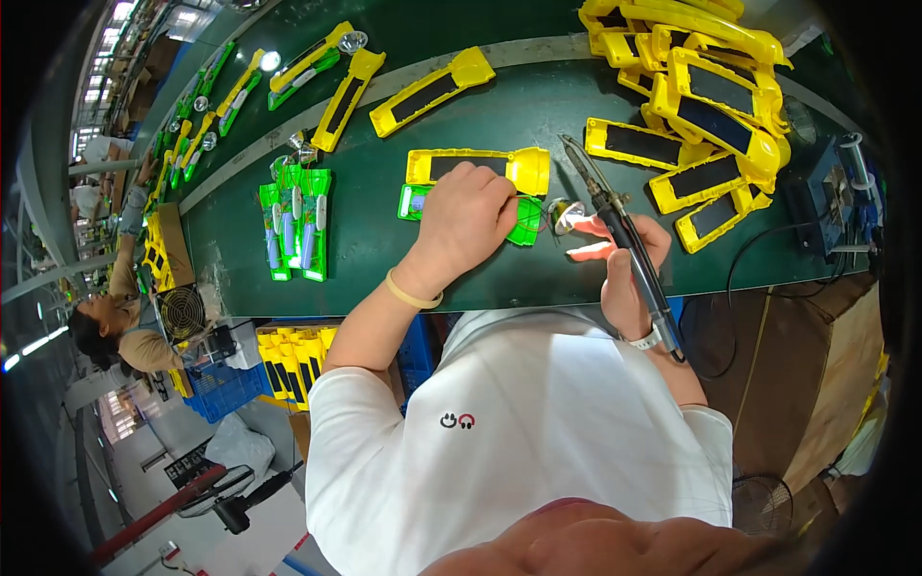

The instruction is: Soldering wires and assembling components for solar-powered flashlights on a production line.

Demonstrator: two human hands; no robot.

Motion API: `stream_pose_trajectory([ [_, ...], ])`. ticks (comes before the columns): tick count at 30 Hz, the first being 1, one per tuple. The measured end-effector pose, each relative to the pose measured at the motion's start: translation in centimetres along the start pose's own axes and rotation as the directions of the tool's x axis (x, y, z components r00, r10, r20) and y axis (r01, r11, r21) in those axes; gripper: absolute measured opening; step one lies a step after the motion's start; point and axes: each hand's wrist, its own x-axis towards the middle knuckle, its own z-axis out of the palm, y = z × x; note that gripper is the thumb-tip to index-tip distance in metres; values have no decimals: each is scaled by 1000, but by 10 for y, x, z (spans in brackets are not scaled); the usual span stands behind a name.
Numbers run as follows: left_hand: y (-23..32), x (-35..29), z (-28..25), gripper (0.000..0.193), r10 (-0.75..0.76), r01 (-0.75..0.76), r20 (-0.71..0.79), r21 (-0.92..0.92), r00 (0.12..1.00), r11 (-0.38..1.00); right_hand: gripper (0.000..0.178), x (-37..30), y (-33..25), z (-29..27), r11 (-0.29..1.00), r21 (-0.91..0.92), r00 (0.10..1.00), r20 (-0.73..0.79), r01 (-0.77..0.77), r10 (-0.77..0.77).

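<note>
My left hand (466, 219) is closed, its fingers curled over a green flashlight casing half (523, 223) on the green bench and partly hiding it. Just beyond, a yellow casing half (528, 168) with a dark panel lies alongside, near my knuckles. In my right hand (636, 254) is a soldering iron (629, 235) with a dark handle, its metal tip pointing up and away over the bench. A round silver reflector (567, 215) with thin wires sits at the green casing's right end, close to my right fingers. What my left fingertips grip is hidden.
Several yellow casing halves (711, 125) are heaped at the far right, beside a blue soldering station (831, 197) with a trailing cable. Several green casings (296, 226) with parts inside lie to the left. Along a grey strip (538, 48) lie more casings. A co-worker (134, 326) is at the far left.
</note>
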Motion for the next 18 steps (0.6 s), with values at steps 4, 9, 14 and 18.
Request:
stream_pose_trajectory([
  [4,-14,-11,12,13,-51,-7,-174,-314,983,949,47,7,-11,6,996,67,997,-34,-60,62],
  [9,-33,-15,1,13,-19,-68,-97,-813,995,578,52,14,-14,6,989,53,987,-77,-137,141],
  [14,-32,-22,1,31,-249,248,155,-881,956,403,49,27,-16,6,993,33,991,-62,-117,119],
  [18,-12,-1,19,18,130,-212,-272,-297,954,931,40,46,-14,7,999,-32,999,-34,6,-7],
])
